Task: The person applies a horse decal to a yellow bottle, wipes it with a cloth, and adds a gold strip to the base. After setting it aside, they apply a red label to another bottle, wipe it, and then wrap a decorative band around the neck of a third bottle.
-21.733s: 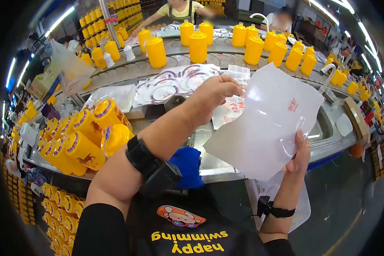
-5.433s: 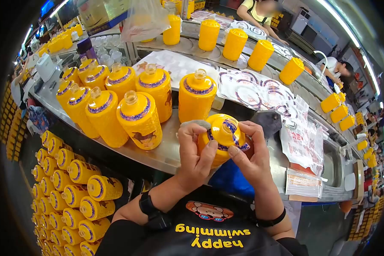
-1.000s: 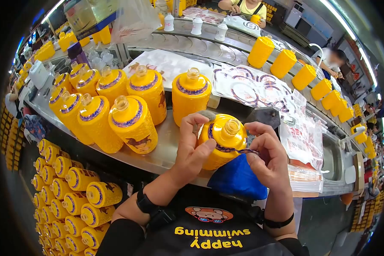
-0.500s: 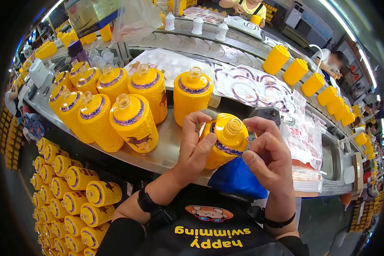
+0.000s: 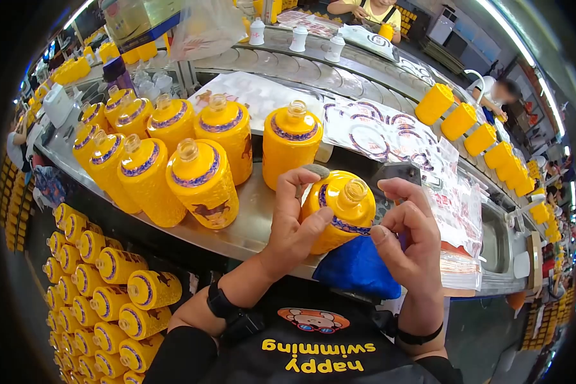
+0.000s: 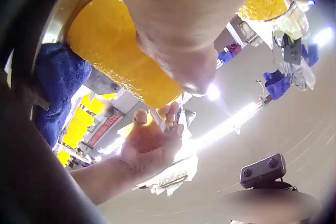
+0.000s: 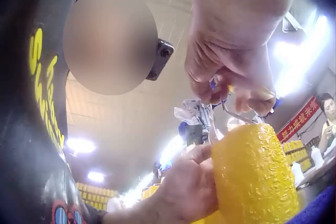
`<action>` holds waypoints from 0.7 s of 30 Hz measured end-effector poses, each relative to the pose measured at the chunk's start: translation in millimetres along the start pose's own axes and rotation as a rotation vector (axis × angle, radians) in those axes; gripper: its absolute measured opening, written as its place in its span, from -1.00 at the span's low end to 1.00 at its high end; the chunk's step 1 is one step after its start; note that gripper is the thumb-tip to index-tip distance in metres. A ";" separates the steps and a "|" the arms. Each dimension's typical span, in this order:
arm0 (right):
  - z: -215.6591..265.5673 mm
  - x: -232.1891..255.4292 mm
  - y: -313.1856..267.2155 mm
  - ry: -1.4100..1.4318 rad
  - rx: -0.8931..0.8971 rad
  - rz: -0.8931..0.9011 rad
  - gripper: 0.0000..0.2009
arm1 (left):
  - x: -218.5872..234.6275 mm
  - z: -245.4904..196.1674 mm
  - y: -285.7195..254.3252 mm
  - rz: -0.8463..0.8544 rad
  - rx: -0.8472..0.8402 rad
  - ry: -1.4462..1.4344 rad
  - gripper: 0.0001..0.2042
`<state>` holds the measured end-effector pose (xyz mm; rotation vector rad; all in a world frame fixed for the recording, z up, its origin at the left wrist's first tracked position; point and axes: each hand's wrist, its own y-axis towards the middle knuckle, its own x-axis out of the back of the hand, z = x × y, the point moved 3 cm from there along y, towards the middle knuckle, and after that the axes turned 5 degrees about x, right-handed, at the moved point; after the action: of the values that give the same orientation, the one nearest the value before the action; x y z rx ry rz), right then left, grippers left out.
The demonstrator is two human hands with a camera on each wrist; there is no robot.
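Note:
My left hand [image 5: 296, 221] grips a yellow glass bottle [image 5: 329, 242] with a clear neck, tilted above the counter's front edge. Around its shoulder runs a blue-purple patterned decal band [image 5: 345, 226]. A small grey oval pad [image 5: 316, 170] shows at my left index fingertip. Right of the bottle, my right hand [image 5: 416, 243] pinches the loose end of the band between thumb and fingers. In the right wrist view a thin strip [image 7: 236, 113] runs from those fingers toward the bottle. The left wrist view shows the bottle's textured side [image 6: 105, 40].
Several banded yellow bottles [image 5: 201, 192] stand on the counter at left, with more stacked below [image 5: 118, 307]. A decal sheet [image 5: 368, 131] lies behind the hands. A blue cloth [image 5: 358, 269] hangs at the front edge. Plain yellow bottles [image 5: 434, 104] line the conveyor; a sink [image 5: 496, 240] is at right.
Earlier the hands handled a white sheet; now they hold a bottle. In the last second, the band's stretched end has come closer along the shoulder and the right hand has shifted slightly right.

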<state>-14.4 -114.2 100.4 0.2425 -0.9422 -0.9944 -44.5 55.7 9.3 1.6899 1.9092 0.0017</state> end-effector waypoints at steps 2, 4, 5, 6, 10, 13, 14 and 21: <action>-6.4 0.1 -4.8 0.017 -0.059 -0.013 -0.86 | 0.1 0.9 0.0 -0.009 0.000 0.011 -0.56; -13.6 0.1 -8.2 0.026 -0.110 -0.025 -0.87 | 0.0 1.1 -0.1 -0.013 -0.004 0.028 -0.55; -17.1 0.0 -9.3 0.029 -0.133 -0.030 -0.87 | 0.2 0.8 -0.1 -0.014 -0.010 0.040 -0.55; -19.5 -0.2 -9.4 0.017 -0.130 -0.027 -0.88 | 0.2 0.6 0.1 -0.014 -0.016 0.051 -0.55; -33.8 -1.0 -12.1 0.015 -0.173 -0.043 -0.88 | -1.7 -0.4 0.4 -0.015 -0.016 0.075 -0.55; -34.4 0.0 -9.6 0.064 -0.167 -0.025 -0.74 | -2.8 -3.5 1.1 -0.027 0.012 0.044 -0.55; -31.1 -0.2 -9.1 0.065 -0.158 -0.009 -0.68 | -3.1 -3.6 1.9 -0.029 0.028 0.009 -0.55; -25.0 -25.9 -7.5 0.075 -0.156 0.020 -0.45 | 5.9 2.7 0.9 0.038 -0.031 0.236 -0.50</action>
<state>-5.0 -103.3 66.6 0.1385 -0.7934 -1.0285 -42.7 60.2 5.0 1.7699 2.0343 0.2545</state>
